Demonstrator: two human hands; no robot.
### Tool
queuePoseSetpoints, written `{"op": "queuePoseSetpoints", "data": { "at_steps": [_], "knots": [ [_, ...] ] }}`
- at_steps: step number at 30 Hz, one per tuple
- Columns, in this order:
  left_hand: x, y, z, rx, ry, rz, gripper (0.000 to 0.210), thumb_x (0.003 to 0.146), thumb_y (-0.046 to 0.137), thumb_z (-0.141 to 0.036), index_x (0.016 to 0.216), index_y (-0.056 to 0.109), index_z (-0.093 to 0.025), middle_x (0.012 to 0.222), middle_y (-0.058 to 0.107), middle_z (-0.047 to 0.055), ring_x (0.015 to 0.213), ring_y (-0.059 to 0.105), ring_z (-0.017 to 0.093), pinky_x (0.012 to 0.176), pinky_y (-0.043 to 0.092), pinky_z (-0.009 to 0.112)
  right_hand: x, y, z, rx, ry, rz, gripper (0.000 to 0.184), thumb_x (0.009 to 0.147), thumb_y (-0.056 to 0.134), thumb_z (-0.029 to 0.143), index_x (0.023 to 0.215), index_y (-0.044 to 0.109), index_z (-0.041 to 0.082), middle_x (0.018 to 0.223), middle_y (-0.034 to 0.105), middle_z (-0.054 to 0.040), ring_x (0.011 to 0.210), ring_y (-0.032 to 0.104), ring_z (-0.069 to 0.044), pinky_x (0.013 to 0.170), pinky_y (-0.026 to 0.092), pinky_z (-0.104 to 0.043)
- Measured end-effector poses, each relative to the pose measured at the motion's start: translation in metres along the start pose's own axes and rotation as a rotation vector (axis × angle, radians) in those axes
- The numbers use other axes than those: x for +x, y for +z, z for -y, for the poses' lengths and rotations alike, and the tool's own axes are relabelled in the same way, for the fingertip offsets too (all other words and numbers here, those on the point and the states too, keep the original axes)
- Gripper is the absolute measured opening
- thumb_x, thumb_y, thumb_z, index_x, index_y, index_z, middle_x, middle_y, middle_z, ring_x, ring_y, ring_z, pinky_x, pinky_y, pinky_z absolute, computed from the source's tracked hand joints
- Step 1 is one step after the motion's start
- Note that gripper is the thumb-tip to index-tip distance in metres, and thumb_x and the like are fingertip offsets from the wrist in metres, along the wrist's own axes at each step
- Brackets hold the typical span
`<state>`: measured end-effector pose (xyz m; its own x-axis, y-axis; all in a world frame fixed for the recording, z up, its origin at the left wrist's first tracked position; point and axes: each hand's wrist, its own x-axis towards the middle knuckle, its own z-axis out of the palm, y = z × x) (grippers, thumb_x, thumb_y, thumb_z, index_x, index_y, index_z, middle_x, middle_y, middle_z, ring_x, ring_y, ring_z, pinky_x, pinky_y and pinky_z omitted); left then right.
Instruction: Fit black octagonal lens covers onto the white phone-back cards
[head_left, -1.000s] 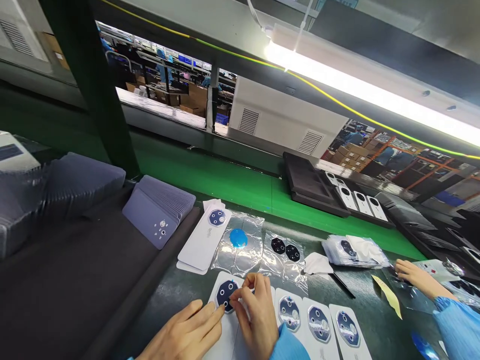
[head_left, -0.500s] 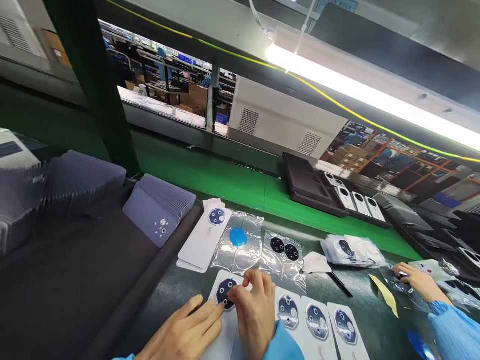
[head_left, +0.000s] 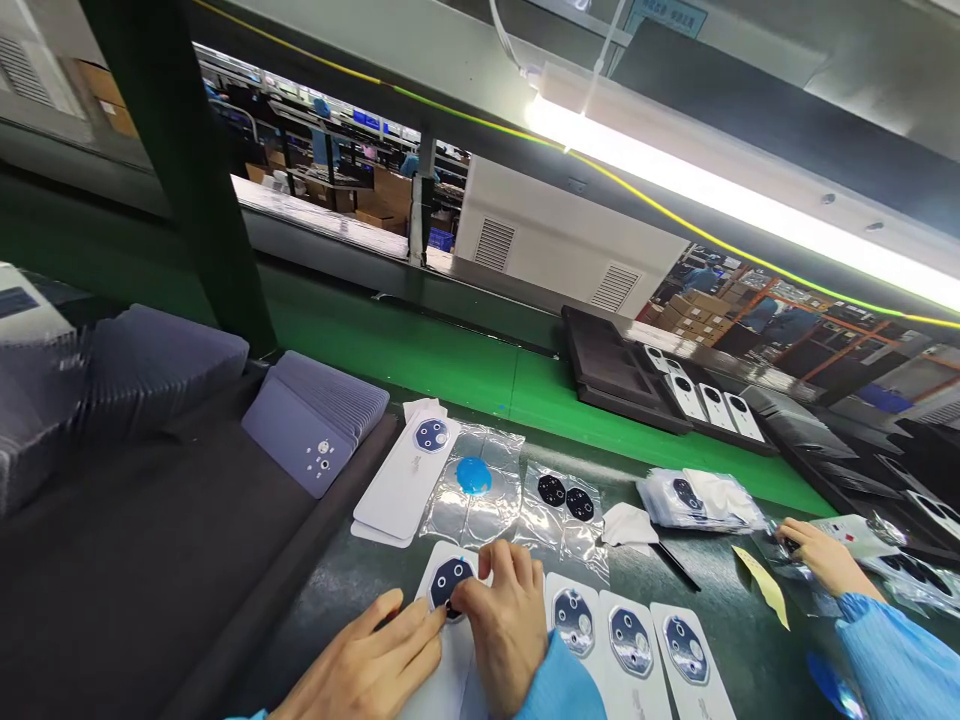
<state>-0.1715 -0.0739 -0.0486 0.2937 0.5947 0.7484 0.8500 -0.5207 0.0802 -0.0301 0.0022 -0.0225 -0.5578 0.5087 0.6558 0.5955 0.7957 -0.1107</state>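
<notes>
A white phone back panel lies in front of me, with a dark blue octagonal camera plate at its top. My left hand rests flat across the panel from the left, fingers stretched out and thumb raised, fingertips at the plate's lower edge. Over the plate's right side, my right hand has thumb and fingers curled in a pinch; whatever is between the fingertips is hidden. To its right, several similar panels lie in a row, including a white panel with a camera plate.
Behind my hands are a plastic sheet with a blue disc, black octagonal pieces, a white cloth and a black stick. Stacked dark panels stand left. At right, a co-worker's hand is among bagged parts.
My right thumb and fingers have shifted slightly over the camera plate's right side. My left hand stays nearly in place. The co-worker's hand has moved a little left.
</notes>
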Motion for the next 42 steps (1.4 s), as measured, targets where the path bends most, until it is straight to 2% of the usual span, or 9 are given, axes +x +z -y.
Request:
{"op": "queuePoseSetpoints", "data": {
  "at_steps": [6,10,15,19,22,24,28,33,42],
  "knots": [
    [0.0013,0.002,0.0007,-0.004,0.001,-0.007,0.049,0.102,0.019,-0.012,0.082,0.063,-0.017,0.089,0.073,0.001,0.093,0.057,0.012,0.093,0.03,0.03,0.0038,0.0004,-0.0005,-0.002,-0.044,0.0,0.024,0.082,0.066,0.009,0.063,0.056,0.021,0.075,0.049,0.0004,0.074,0.042,-0.016,0.063,0.026,-0.03],
    [0.0011,0.0015,0.0009,-0.011,-0.003,-0.005,0.049,0.103,0.018,-0.015,0.085,0.063,-0.017,0.091,0.073,0.001,0.094,0.057,0.011,0.093,0.03,0.029,0.0037,0.0005,-0.0031,-0.003,0.003,-0.007,0.025,0.081,0.069,0.013,0.061,0.057,0.021,0.076,0.049,0.0002,0.074,0.041,-0.016,0.064,0.026,-0.03],
    [-0.0005,0.0034,0.0021,0.002,0.014,0.018,0.048,0.103,0.018,-0.013,0.085,0.063,-0.017,0.092,0.072,0.0,0.094,0.057,0.012,0.092,0.03,0.031,0.0023,0.0038,-0.003,0.012,-0.009,-0.03,0.025,0.083,0.066,0.013,0.062,0.057,0.021,0.073,0.046,0.0006,0.071,0.039,-0.015,0.061,0.024,-0.03],
    [-0.0012,0.005,0.0027,0.009,0.04,-0.006,0.049,0.103,0.019,-0.014,0.082,0.063,-0.017,0.09,0.072,0.0,0.091,0.057,0.012,0.089,0.031,0.03,0.0028,0.0061,-0.0004,-0.001,0.025,-0.138,0.03,0.086,0.062,0.014,0.057,0.054,0.02,0.071,0.044,0.0002,0.069,0.038,-0.015,0.06,0.021,-0.031],
    [-0.0022,0.0056,0.0023,-0.01,0.01,-0.011,0.048,0.103,0.019,-0.013,0.081,0.062,-0.017,0.089,0.072,0.001,0.091,0.057,0.012,0.09,0.03,0.03,0.0024,0.0041,0.0007,-0.05,-0.05,-0.062,0.027,0.083,0.063,0.01,0.059,0.055,0.02,0.071,0.046,0.0003,0.069,0.038,-0.015,0.06,0.023,-0.03],
    [-0.0028,0.0061,0.0025,-0.001,0.025,-0.011,0.049,0.103,0.018,-0.015,0.08,0.062,-0.018,0.09,0.072,0.001,0.09,0.057,0.012,0.088,0.031,0.03,0.0023,0.0018,0.0009,-0.054,-0.048,-0.004,0.025,0.082,0.066,0.01,0.061,0.057,0.021,0.072,0.048,0.0004,0.07,0.039,-0.015,0.061,0.024,-0.03],
    [-0.0023,0.0062,0.0037,0.011,0.036,-0.026,0.048,0.102,0.02,-0.012,0.079,0.062,-0.016,0.088,0.071,0.001,0.088,0.056,0.012,0.088,0.031,0.03,0.0033,-0.0003,0.0015,-0.059,-0.036,-0.027,0.026,0.085,0.064,0.012,0.061,0.057,0.02,0.072,0.048,-0.0002,0.07,0.039,-0.016,0.061,0.025,-0.03],
    [-0.0007,0.0054,0.0041,0.033,0.044,-0.002,0.05,0.102,0.018,-0.012,0.079,0.062,-0.017,0.088,0.07,0.001,0.089,0.056,0.013,0.087,0.03,0.031,0.0062,-0.0012,0.001,-0.04,-0.042,0.009,0.028,0.083,0.068,0.018,0.058,0.056,0.021,0.07,0.046,0.0002,0.068,0.038,-0.015,0.059,0.023,-0.03],
    [-0.0004,0.0036,0.003,0.022,0.037,0.004,0.048,0.102,0.018,-0.01,0.082,0.062,-0.016,0.092,0.071,0.001,0.091,0.056,0.013,0.088,0.03,0.031,0.0044,-0.0017,0.0009,-0.033,-0.05,-0.005,0.031,0.089,0.06,0.022,0.059,0.056,0.02,0.07,0.045,-0.0007,0.067,0.037,-0.016,0.059,0.023,-0.029]
  ]
}}
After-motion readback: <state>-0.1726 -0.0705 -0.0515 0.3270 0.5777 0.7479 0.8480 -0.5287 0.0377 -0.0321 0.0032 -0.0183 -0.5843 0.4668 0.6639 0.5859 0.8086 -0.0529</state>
